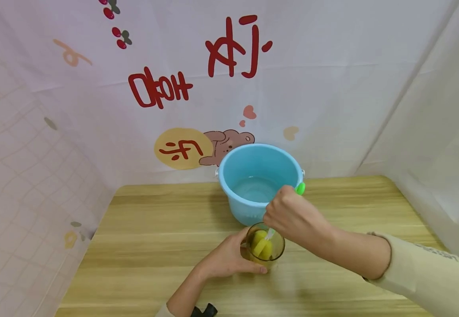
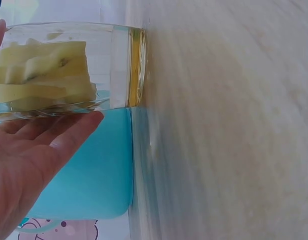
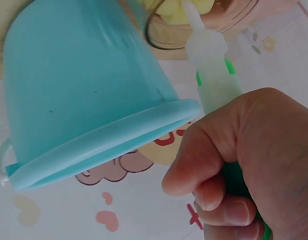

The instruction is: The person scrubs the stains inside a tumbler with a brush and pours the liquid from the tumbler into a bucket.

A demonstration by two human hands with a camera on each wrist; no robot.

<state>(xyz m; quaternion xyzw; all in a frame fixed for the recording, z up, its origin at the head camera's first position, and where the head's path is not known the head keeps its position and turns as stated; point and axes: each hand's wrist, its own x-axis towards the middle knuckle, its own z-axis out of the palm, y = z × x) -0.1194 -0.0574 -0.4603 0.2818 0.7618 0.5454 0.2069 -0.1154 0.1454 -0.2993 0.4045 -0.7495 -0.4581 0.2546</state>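
My left hand (image 1: pixel 229 257) wraps round a drinking glass (image 1: pixel 277 255) from the left, thumb on the near side. In the left wrist view, the fingers (image 2: pixel 73 132) lie along the wall of the glass (image 2: pixel 106 65), and its thick amber-tinted base is against the tabletop. My right hand (image 1: pixel 294 215) grips the handle of a sponge cup brush (image 3: pixel 216 80) from above. That handle is white and green, its green end (image 1: pixel 301 189) showing past the fist. The brush's yellow sponge head (image 1: pixel 263 246) sits down inside the glass.
Just behind the glass stands a light blue bucket (image 1: pixel 239 211) with some clear water at the bottom. It is close to the printed white backdrop (image 1: pixel 312 97). All stand on a wood-grain table (image 1: pixel 166 220). A small black object (image 1: pixel 209 310) shows by the left wrist.
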